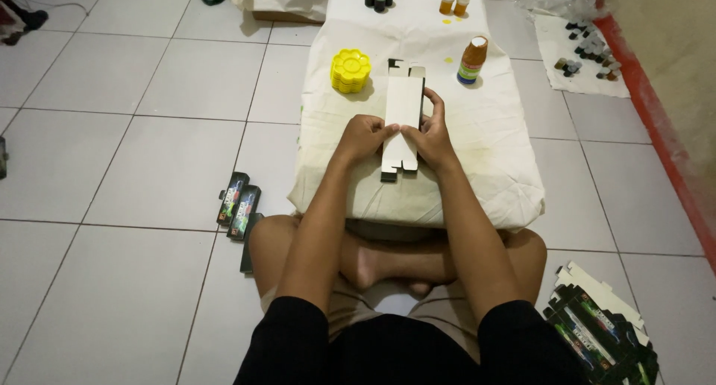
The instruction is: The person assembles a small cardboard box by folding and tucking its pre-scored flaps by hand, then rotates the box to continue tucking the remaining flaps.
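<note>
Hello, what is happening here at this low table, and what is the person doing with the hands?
A person sits cross-legged on the tiled floor at a cloth-covered table. Both hands, left hand and right hand, hold a flat white carton blank on the cloth. A yellow flower-shaped palette and a stack of small paint pots stand beyond it. Folded dark boxes lie on the floor at the left, a pile of flat blanks at the right.

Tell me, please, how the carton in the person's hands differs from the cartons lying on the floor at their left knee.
The held carton shows its plain white side; the floor cartons show dark printed faces. The held one lies on the cloth-covered table, gripped by the left hand and right hand; the floor ones lie untouched on tiles. Both are long, narrow boxes.
</note>
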